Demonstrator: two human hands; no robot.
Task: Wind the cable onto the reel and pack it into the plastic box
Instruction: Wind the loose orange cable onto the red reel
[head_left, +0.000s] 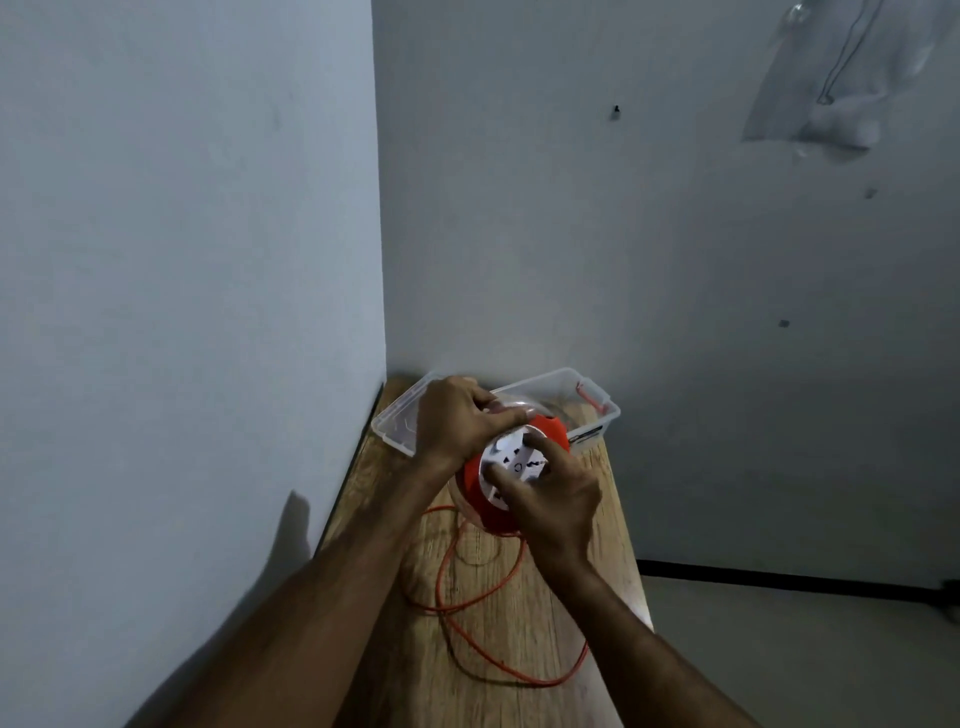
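An orange cable reel (551, 427) with a white socket face is held above the wooden table (519, 696), tilted toward me. My left hand (457, 415) grips its far upper rim. My right hand (550, 499) lies on the white face, fingers spread and pressed on it. Loose orange cable (467, 603) runs from the reel's underside and loops over the table toward me. The clear plastic box (602, 402) with an orange latch stands open just behind the reel, partly hidden by my left hand.
The narrow table sits in a corner, with a wall (182, 260) close on the left and another behind the box. Its right edge drops to the floor (805, 649). A clear plastic sheet (831, 93) hangs on the back wall, high right.
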